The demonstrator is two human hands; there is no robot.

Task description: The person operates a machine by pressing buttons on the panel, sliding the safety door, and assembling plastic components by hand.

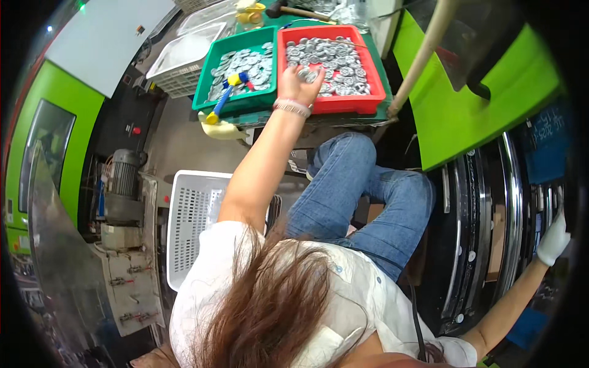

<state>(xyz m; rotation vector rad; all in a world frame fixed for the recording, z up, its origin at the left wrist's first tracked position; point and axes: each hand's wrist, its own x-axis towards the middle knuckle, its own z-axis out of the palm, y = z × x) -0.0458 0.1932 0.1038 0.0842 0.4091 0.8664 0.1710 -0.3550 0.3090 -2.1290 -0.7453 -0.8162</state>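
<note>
My left hand [300,84] reaches into the near part of a red tray [375,93] full of round silvery metal parts [334,54]. A few of these parts lie between its thumb and fingers, and the hand appears closed round them. Left of it, a green tray [205,92] holds more of the same parts. A yellow-and-blue toy-like hammer [226,100] lies across that tray's near rim. Far to the right, my right hand [554,240] wears a white glove. Its fingers stretch upward beside the machine's dark edge, and I see nothing held in them.
Both trays stand on a green table [379,61]. A dark-headed mallet [294,11] lies behind them. White baskets [178,67] stand left, another white basket [184,230] beside me. A bright green machine panel [491,116] and metal bars [510,208] are on the right.
</note>
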